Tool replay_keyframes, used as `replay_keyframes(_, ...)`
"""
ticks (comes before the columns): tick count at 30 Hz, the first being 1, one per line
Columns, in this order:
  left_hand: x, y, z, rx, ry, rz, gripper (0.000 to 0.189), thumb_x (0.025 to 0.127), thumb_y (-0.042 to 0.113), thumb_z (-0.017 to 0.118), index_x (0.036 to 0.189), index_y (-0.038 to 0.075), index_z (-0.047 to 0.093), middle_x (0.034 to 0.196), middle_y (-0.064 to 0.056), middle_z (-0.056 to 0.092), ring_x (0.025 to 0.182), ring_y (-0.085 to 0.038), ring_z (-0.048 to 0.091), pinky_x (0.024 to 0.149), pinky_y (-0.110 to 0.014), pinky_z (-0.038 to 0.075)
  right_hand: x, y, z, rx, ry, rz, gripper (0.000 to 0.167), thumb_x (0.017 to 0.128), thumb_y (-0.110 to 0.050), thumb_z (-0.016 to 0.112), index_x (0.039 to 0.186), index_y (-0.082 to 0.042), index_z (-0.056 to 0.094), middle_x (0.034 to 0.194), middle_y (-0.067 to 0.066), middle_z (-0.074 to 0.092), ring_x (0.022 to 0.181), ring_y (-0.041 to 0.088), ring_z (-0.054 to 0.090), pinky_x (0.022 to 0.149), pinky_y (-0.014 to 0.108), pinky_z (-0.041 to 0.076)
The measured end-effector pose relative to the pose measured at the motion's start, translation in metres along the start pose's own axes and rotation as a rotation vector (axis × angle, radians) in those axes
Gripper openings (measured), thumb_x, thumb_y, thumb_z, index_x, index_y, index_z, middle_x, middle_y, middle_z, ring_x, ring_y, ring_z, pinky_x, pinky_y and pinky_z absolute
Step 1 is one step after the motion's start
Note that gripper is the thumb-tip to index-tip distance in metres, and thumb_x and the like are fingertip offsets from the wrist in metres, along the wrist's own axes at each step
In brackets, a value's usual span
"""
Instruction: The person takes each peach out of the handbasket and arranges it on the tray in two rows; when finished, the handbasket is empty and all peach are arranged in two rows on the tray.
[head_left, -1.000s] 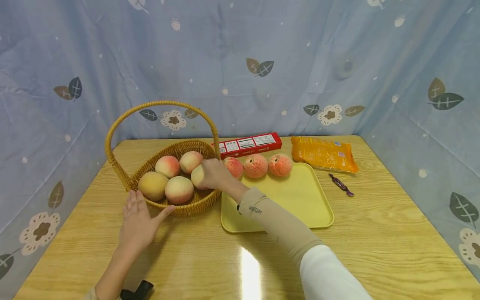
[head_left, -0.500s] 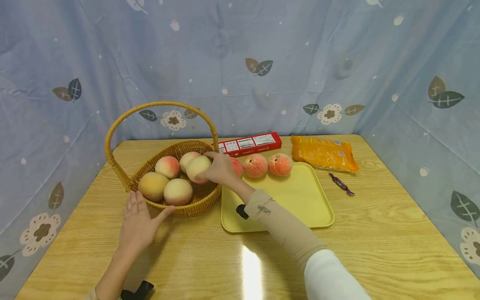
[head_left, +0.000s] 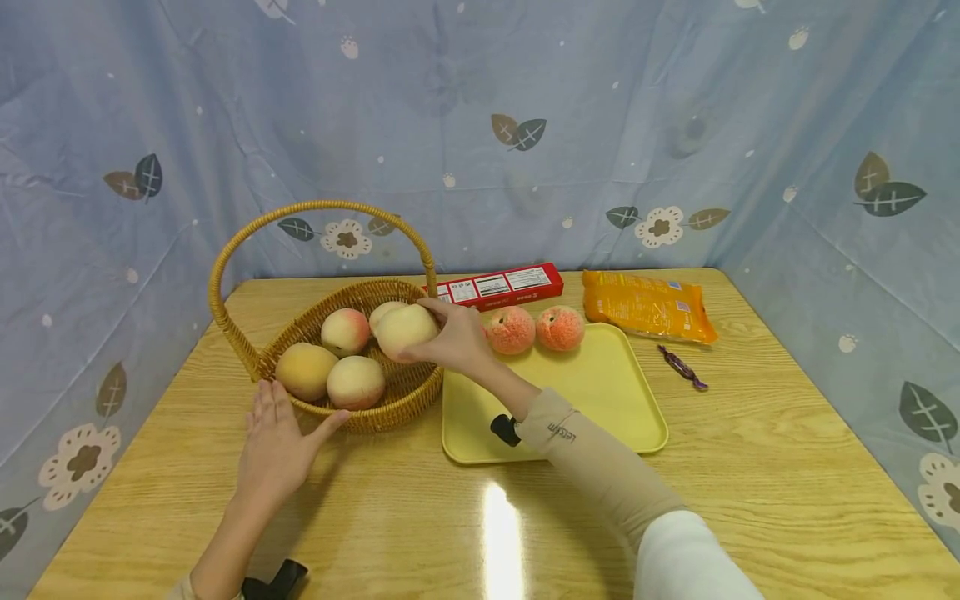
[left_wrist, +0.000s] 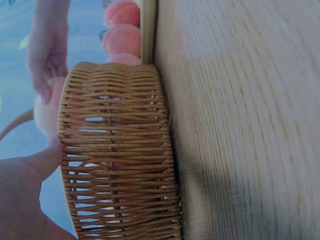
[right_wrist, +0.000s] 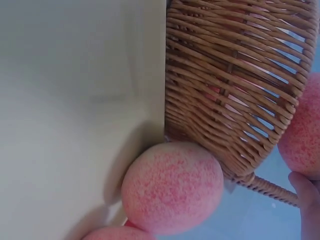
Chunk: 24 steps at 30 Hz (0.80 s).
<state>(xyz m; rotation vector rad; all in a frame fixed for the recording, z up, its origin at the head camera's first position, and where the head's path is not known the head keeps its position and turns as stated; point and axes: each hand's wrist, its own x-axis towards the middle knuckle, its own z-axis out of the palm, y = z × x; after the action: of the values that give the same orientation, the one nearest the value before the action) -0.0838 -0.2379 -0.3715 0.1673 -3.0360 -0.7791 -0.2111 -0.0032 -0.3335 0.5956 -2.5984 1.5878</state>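
Note:
In the head view my right hand (head_left: 461, 343) grips a pale cream peach (head_left: 405, 332) with thumb and fingers, close over the right side of a wicker basket (head_left: 397, 414). Seen from the right wrist, this peach (right_wrist: 305, 132) is at the basket's rim and shows a pink side. Several other peaches lie in the basket, among them a yellow one (head_left: 306, 372), a pink-and-cream one (head_left: 345, 332) and a cream one (head_left: 356, 383). My left hand (head_left: 277, 450) rests against the basket's front left rim, fingers straight and thumb spread along it.
Right of the basket is a yellow tray (head_left: 577, 408) with pink peaches (head_left: 560, 329) along its back edge, one mostly hidden behind my right hand. Behind stand a red box (head_left: 498, 286) and an orange packet (head_left: 648, 307). A purple wrapped candy (head_left: 681, 367) lies to the right.
My right hand has raised the cream peach from among the others and shifted slightly right. The pink-and-cream peach has rolled a little to the right. My left hand has stayed put.

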Motion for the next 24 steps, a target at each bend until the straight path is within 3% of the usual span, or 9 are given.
replay_keyframes(2,0.0,0.0,0.0,0.001,-0.001,0.0,0.115,0.092,0.067,0.045,0.143,-0.018,-0.012,0.149,-0.036,-0.022,0.139,-0.051,-0.014,0.112,-0.062,-0.003,-0.004,0.0,-0.002,0.022,0.002,-0.011,0.078,0.062,-0.02,0.093,0.132,-0.007,0.062,0.118,0.011,0.068,0.105,0.021,0.067,0.081,0.028,0.056)
replay_keyframes(19,0.0,0.001,-0.001,-0.001,-0.004,0.002,0.115,0.092,0.068,0.044,0.143,-0.017,-0.014,0.149,-0.036,-0.021,0.139,-0.053,-0.012,0.112,-0.062,-0.003,-0.026,0.013,-0.033,0.153,0.042,-0.162,0.073,0.062,-0.003,0.091,0.127,0.006,0.06,0.123,0.019,0.063,0.112,0.03,0.063,0.092,0.034,0.052)
replay_keyframes(24,0.0,0.001,0.0,0.004,-0.003,0.001,0.115,0.092,0.068,0.044,0.144,-0.017,-0.013,0.149,-0.037,-0.02,0.139,-0.053,-0.011,0.113,-0.062,-0.003,-0.03,0.02,-0.044,0.115,0.115,-0.221,0.074,0.059,-0.002,0.092,0.125,0.008,0.061,0.121,0.021,0.064,0.111,0.031,0.063,0.093,0.032,0.052)
